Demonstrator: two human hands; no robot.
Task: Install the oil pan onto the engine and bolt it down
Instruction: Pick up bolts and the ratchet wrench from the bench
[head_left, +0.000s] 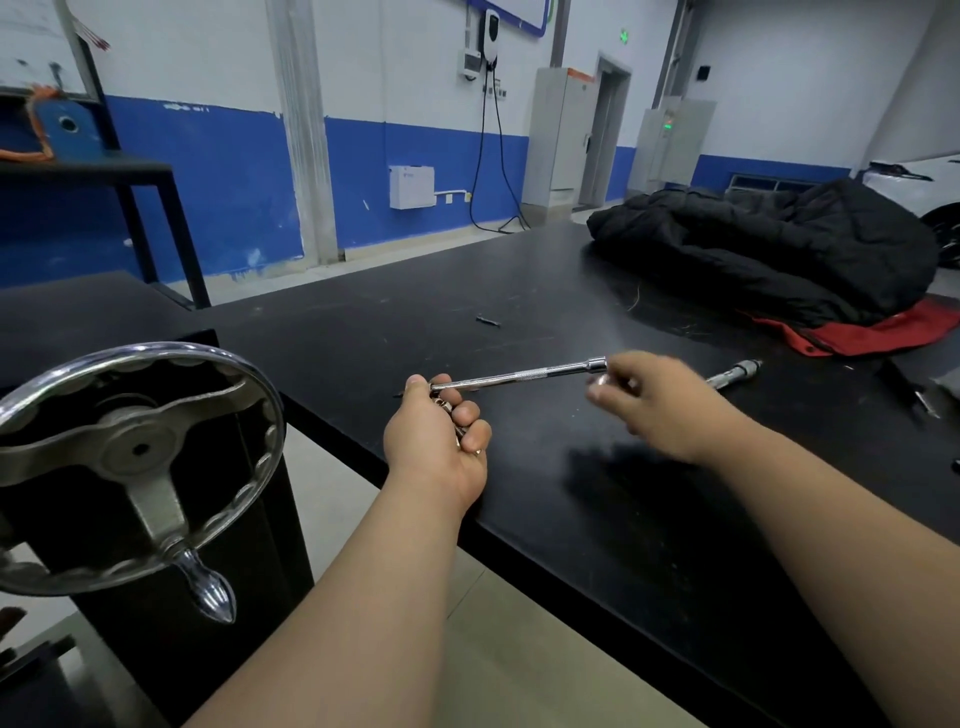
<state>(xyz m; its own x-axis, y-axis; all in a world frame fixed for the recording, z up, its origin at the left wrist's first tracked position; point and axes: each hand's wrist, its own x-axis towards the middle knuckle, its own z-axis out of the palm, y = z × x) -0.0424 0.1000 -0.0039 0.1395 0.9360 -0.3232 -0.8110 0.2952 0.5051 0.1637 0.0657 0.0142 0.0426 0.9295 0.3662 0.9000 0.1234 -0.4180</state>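
Left hand: our left hand (436, 441) is closed in a fist round the near-left end of the extension bar (519, 375), thumb up beside the bar; more chrome metal shows inside the curled fingers, too hidden for us to tell what it is
Right hand: our right hand (660, 405) is at the far-right end of the bar with its back towards us and its fingers curled; it is blurred, a glint of chrome shows among the fingers, and we cannot tell whether it has hold of the bar or only touches it
Extension bar: a slim chrome rod with a knurled band past its middle and a thicker end at the right; it lies almost level between our two hands, raised above the counter (571, 519) near its left edge
Second tool: a chrome-tipped handle (735, 370) lies on the counter just beyond our right hand
Small part: a short dark piece (488, 320) lies on the counter, farther away than the bar
Jacket: a black padded jacket (779, 249) is heaped at the far right of the counter, with a red lining (883, 327) showing at its near edge
Handwheel: a chrome handwheel (137, 449) with a knob handle (210, 592) stands at the near left, in front of a black stand (182, 649)
Background: a white and blue wall with a white box (411, 186) mounted low on it
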